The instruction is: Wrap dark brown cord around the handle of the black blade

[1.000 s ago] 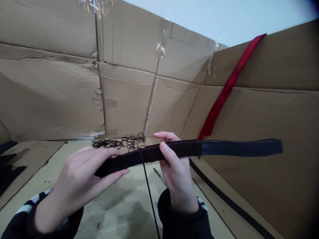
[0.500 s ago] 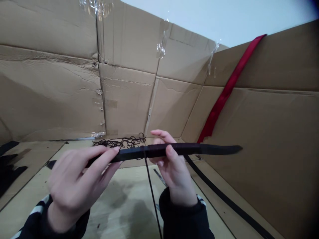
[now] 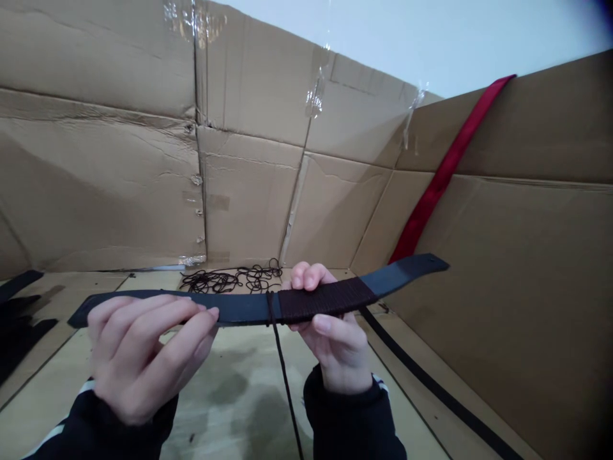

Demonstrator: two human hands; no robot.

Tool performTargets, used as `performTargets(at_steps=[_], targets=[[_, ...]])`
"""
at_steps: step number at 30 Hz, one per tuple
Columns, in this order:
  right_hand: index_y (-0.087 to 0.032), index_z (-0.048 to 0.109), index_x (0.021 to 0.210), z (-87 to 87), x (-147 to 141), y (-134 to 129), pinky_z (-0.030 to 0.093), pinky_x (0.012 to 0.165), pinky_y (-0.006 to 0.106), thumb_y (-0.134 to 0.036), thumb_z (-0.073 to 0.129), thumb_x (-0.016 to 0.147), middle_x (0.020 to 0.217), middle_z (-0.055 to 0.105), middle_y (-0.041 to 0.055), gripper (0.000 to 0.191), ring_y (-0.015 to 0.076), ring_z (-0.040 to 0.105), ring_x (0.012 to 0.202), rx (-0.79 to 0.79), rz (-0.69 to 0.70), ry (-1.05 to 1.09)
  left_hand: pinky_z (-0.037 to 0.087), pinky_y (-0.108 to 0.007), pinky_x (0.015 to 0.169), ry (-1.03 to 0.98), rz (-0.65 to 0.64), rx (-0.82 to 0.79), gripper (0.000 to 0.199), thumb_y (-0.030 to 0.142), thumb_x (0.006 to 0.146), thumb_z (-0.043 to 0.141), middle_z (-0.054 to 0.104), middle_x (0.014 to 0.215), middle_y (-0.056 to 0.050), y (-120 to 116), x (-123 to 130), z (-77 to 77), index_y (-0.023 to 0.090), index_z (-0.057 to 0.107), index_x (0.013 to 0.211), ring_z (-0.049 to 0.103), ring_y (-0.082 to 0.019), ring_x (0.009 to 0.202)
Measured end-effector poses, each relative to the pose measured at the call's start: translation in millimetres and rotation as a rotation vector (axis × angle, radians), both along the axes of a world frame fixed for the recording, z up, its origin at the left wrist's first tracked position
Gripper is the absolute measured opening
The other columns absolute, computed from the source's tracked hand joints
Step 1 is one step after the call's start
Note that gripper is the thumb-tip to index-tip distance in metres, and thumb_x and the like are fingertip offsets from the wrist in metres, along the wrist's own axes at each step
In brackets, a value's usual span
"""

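A flat, curved dark strip (image 3: 244, 308) with pointed ends lies crosswise between my hands, its broad face toward me. Dark brown cord is wound tightly round its right part, forming a wrapped section (image 3: 330, 300). Left of that, a few more turns circle the strip, and a loose cord (image 3: 286, 383) runs down from them out of view. My left hand (image 3: 148, 348) pinches the left part, thumb and fingers closed on it. My right hand (image 3: 338, 338) grips the wrapped section, fingers behind the upper edge and thumb at the lower edge. A small hole shows at the right tip.
Tangled dark cord (image 3: 230, 278) lies at the back of the table (image 3: 230, 402). Dark strips (image 3: 22, 319) are at the far left. A black band (image 3: 431, 380) curves down on the right. Cardboard walls (image 3: 249, 198) surround the table; a red ribbon (image 3: 447, 166) hangs over the right one.
The strip has turned from edge-on to showing its broad face, and its right end has risen. My right fingers have curled down onto its upper edge.
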State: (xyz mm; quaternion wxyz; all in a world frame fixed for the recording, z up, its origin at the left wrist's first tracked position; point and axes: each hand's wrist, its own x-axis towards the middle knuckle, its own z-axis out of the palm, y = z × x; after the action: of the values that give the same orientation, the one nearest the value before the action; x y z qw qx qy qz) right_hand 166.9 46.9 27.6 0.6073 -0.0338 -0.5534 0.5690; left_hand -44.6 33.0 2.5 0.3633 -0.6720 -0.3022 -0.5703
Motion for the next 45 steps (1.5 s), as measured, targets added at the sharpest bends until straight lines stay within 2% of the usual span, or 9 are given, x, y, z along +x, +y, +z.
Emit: performTargets(at_steps=[3, 11, 24, 30, 33, 35, 40, 42, 45], targets=[[-0.022, 0.065, 0.088, -0.6, 0.6, 1.0, 0.047, 0.052, 0.017, -0.019, 0.074, 0.063, 0.090, 0.046, 0.0015, 0.027, 0.0124, 0.049, 0.075, 0.017, -0.029, -0.004, 0.043, -0.037, 0.066, 0.116, 0.042, 0.123, 0.031, 0.009, 0.064, 0.082, 0.063, 0.080, 0.000, 2.0, 6.6, 12.8, 0.021, 0.063, 0.084, 0.060, -0.020, 0.070], [-0.022, 0.059, 0.080, 2.7, 0.8, -1.6, 0.044, 0.062, 0.026, -0.015, 0.070, 0.070, 0.094, 0.048, 0.0033, 0.016, 0.0156, 0.049, 0.078, 0.186, -0.297, -0.299, 0.047, -0.041, 0.074, 0.234, -0.107, -0.039, 0.034, 0.004, 0.071, 0.077, 0.063, 0.092, -0.006, -9.3, 24.3, 21.0, 0.022, 0.067, 0.098, 0.057, -0.023, 0.083], [-0.021, 0.064, 0.084, -1.6, 0.2, 1.3, 0.050, 0.056, 0.017, -0.017, 0.075, 0.068, 0.092, 0.049, 0.0004, 0.020, 0.0094, 0.053, 0.072, 0.043, -0.130, -0.078, 0.048, -0.033, 0.061, 0.138, -0.271, -0.066, 0.018, -0.002, 0.072, 0.073, 0.067, 0.076, -0.005, -6.8, 25.5, 21.8, 0.016, 0.071, 0.077, 0.059, -0.016, 0.068], [-0.022, 0.067, 0.079, 4.3, -2.3, -3.0, 0.040, 0.039, 0.011, -0.034, 0.076, 0.076, 0.079, 0.050, -0.0032, 0.016, 0.0025, 0.050, 0.051, -0.006, -0.254, 0.027, 0.048, -0.049, 0.079, 0.149, -0.031, -0.017, 0.036, 0.006, 0.068, 0.080, 0.071, 0.089, -0.011, -0.4, 21.4, 16.4, 0.017, 0.065, 0.099, 0.063, -0.027, 0.083], [-0.023, 0.068, 0.082, 7.4, -3.4, -8.6, 0.034, 0.039, 0.009, -0.042, 0.068, 0.083, 0.068, 0.048, -0.0051, 0.019, -0.0002, 0.044, 0.044, -0.048, -0.325, 0.048, 0.048, -0.036, 0.071, 0.213, -0.015, 0.012, 0.039, 0.009, 0.071, 0.080, 0.071, 0.089, -0.010, 4.4, 16.5, 13.6, 0.014, 0.062, 0.105, 0.065, -0.021, 0.077], [-0.024, 0.069, 0.089, 9.3, -1.9, -13.4, 0.032, 0.040, 0.009, -0.044, 0.066, 0.085, 0.070, 0.048, -0.0050, 0.020, -0.0015, 0.041, 0.045, -0.061, -0.354, 0.026, 0.046, -0.030, 0.064, 0.261, -0.091, -0.068, 0.030, 0.018, 0.080, 0.072, 0.072, 0.088, -0.009, 4.6, 14.7, 13.8, 0.013, 0.060, 0.107, 0.065, -0.017, 0.074], [-0.026, 0.069, 0.100, 11.9, 7.3, -19.7, 0.036, 0.039, 0.013, -0.027, 0.077, 0.074, 0.101, 0.053, -0.0009, 0.027, -0.0021, 0.048, 0.047, 0.026, -0.223, -0.147, 0.050, -0.029, 0.061, 0.303, -0.240, -0.556, 0.026, 0.028, 0.097, 0.040, 0.073, 0.086, -0.003, -4.3, 16.6, 20.6, 0.015, 0.054, 0.115, 0.066, -0.015, 0.067], [-0.027, 0.070, 0.094, 12.6, 7.6, -19.1, 0.036, 0.037, 0.014, -0.022, 0.076, 0.075, 0.095, 0.056, -0.0020, 0.020, -0.0009, 0.050, 0.044, 0.046, -0.239, -0.122, 0.049, -0.030, 0.059, 0.302, -0.222, -0.537, 0.025, 0.026, 0.097, 0.038, 0.074, 0.086, -0.002, -5.4, 19.3, 20.4, 0.017, 0.054, 0.113, 0.066, -0.016, 0.065], [-0.025, 0.072, 0.082, 14.3, 2.0, -17.8, 0.032, 0.036, 0.013, -0.022, 0.080, 0.071, 0.077, 0.059, -0.0040, 0.014, -0.0011, 0.044, 0.040, 0.032, -0.445, -0.062, 0.048, -0.030, 0.060, 0.271, -0.150, -0.398, 0.019, 0.025, 0.098, 0.042, 0.074, 0.080, 0.000, -1.7, 23.6, 14.0, 0.017, 0.059, 0.101, 0.066, -0.015, 0.061]])
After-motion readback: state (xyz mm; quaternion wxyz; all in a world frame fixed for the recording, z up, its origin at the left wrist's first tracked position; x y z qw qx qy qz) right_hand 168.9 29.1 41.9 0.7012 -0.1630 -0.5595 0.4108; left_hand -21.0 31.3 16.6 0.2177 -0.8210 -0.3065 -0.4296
